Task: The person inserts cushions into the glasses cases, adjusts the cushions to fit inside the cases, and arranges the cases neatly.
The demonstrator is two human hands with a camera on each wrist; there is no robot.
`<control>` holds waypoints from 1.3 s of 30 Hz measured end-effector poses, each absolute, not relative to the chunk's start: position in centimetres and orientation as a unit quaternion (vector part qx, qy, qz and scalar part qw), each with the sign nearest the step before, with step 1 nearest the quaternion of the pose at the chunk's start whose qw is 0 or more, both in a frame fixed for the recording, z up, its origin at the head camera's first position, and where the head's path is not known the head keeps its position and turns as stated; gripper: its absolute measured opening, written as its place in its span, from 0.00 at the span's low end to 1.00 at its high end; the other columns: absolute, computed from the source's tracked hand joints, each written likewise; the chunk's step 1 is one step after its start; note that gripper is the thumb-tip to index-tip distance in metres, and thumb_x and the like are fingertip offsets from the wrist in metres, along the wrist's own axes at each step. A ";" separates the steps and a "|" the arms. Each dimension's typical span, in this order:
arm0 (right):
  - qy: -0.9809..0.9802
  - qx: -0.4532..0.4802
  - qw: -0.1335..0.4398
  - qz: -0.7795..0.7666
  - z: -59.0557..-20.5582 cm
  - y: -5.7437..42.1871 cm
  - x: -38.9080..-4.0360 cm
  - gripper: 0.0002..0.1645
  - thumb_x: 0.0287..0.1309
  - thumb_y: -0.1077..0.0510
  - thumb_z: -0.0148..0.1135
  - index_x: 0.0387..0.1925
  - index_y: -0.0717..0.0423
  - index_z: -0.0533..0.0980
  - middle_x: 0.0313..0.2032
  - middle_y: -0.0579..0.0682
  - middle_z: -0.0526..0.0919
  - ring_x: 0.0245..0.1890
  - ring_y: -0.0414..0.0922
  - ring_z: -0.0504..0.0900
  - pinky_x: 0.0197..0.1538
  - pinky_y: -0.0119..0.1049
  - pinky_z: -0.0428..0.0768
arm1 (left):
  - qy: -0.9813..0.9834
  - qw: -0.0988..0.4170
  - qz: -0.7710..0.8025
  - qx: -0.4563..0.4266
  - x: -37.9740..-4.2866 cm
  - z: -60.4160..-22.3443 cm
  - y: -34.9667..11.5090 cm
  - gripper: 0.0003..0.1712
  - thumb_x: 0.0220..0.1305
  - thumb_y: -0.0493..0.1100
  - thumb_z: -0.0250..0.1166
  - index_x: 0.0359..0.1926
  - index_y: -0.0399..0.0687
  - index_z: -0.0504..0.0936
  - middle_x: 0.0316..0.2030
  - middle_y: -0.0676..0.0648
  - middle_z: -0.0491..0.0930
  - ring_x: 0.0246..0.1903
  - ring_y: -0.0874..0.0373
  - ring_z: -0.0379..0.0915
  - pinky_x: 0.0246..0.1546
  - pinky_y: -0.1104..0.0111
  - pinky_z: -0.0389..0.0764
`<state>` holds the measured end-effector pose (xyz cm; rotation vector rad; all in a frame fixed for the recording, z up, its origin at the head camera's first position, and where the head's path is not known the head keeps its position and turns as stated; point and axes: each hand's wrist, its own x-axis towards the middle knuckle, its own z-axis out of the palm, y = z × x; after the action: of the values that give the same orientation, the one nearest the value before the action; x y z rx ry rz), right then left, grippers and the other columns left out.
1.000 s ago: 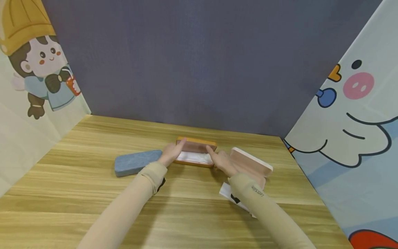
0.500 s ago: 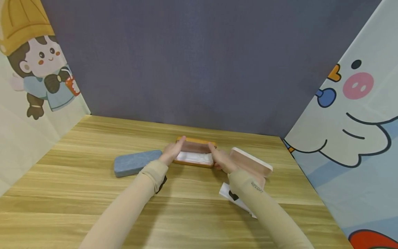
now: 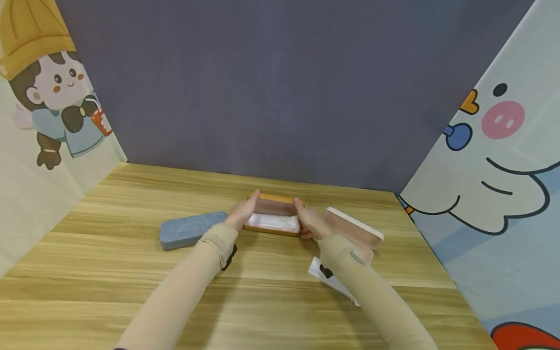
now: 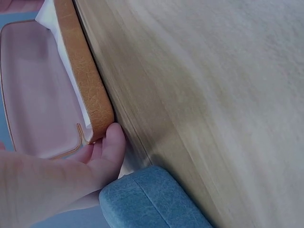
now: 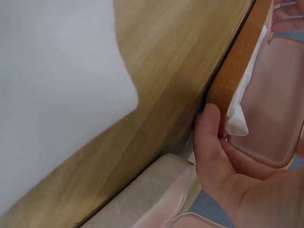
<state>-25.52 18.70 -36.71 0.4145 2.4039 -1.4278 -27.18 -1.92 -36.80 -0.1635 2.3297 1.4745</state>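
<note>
A brown-orange glasses case [image 3: 275, 207] lies open at the back middle of the table, its pink-lined lid raised at the rear. White cloth or tissue [image 3: 273, 222] fills its base. My left hand [image 3: 240, 213] grips the case's left end, thumb up against the lid, fingers at the base's corner in the left wrist view. At the other end my right hand [image 3: 313, 223] holds it likewise, fingertips [image 5: 209, 116] on the base's corner. The lid's hinge is hidden from me.
A blue glasses case [image 3: 188, 230], closed, lies just left of my left hand. Right of my right hand stands an open, pale glasses case [image 3: 354, 229] with pink lining. A white sheet or cloth [image 3: 341, 288] lies partly under my right forearm. A dark panel [image 3: 262, 97] rises behind the table.
Both thumbs have shifted slightly: the left one up along the lid, the right one outward to the lid's right edge. The brown-orange case stays in place with its lid raised.
</note>
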 end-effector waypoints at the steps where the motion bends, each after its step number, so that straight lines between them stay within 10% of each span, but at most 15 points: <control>1: 0.839 0.148 0.155 -0.500 -36.7 18.7 -25.5 0.39 0.64 0.26 0.37 0.36 0.59 0.68 0.40 0.58 0.70 0.35 0.51 0.74 0.40 0.41 0.83 | 0.827 0.192 0.525 -0.058 -27.3 -36.9 -1.9 0.50 0.68 0.72 0.32 0.73 0.36 0.52 0.73 0.33 0.51 0.70 0.34 0.50 0.70 0.47 0.57; 7: 0.826 0.159 0.166 -0.514 -36.5 18.8 -25.6 0.50 0.64 0.27 0.40 0.71 0.60 0.55 0.61 0.66 0.67 0.50 0.58 0.76 0.48 0.45 0.83 | 0.822 0.204 0.529 -0.056 -27.8 -37.3 -1.9 0.49 0.68 0.72 0.32 0.73 0.37 0.51 0.73 0.34 0.51 0.70 0.35 0.52 0.70 0.47 0.58; 31: 0.806 0.144 0.210 -0.535 -36.3 19.4 -26.0 0.50 0.65 0.29 0.40 0.72 0.63 0.50 0.66 0.67 0.61 0.53 0.60 0.74 0.48 0.43 0.82 | 0.804 0.237 0.545 -0.023 -27.4 -36.4 -2.4 0.45 0.71 0.69 0.32 0.74 0.39 0.50 0.74 0.36 0.50 0.71 0.36 0.49 0.69 0.44 0.57; 39: 0.807 0.136 0.216 -0.532 -36.4 19.4 -26.0 0.48 0.68 0.31 0.39 0.72 0.64 0.50 0.64 0.69 0.62 0.52 0.59 0.74 0.48 0.43 0.82 | 0.813 0.229 0.535 -0.011 -27.1 -36.4 -2.5 0.45 0.72 0.67 0.31 0.72 0.35 0.53 0.66 0.33 0.63 0.68 0.37 0.56 0.69 0.46 0.59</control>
<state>-26.00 19.42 -36.39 0.3761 2.2365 -1.4748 -27.08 -2.54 -36.41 -0.0313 2.2389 1.4718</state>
